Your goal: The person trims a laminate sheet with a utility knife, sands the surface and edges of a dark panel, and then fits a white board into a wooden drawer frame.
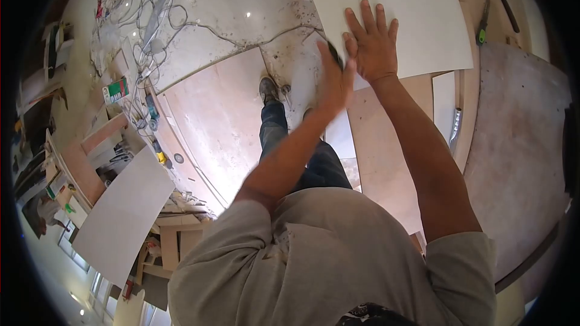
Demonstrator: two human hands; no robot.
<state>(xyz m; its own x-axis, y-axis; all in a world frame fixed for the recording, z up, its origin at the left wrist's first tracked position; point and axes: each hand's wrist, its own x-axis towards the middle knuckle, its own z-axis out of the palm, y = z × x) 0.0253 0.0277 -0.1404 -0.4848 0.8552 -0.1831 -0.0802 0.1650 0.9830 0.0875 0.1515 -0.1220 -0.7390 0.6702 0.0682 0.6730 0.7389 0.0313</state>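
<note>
A white board (423, 12) lies in front of me at the upper right. Flat on it rests my right hand (374, 51), palm down and fingers spread. My left hand (337, 84) is beside it at the board's left edge, smeared by motion. A dark, narrow object (334, 53) shows at the left hand's fingers, and I cannot tell what it is. Under the white board a light brown wooden panel (386, 145) extends toward my body.
Tangled cables (163, 24) cover the dusty floor at the upper left. Power tools (152, 111) lie left of a pale sheet (211, 96) near my feet. A green-handled saw (482, 33) lies at right, above a large brown panel (519, 139). Another white panel (124, 217) stands lower left.
</note>
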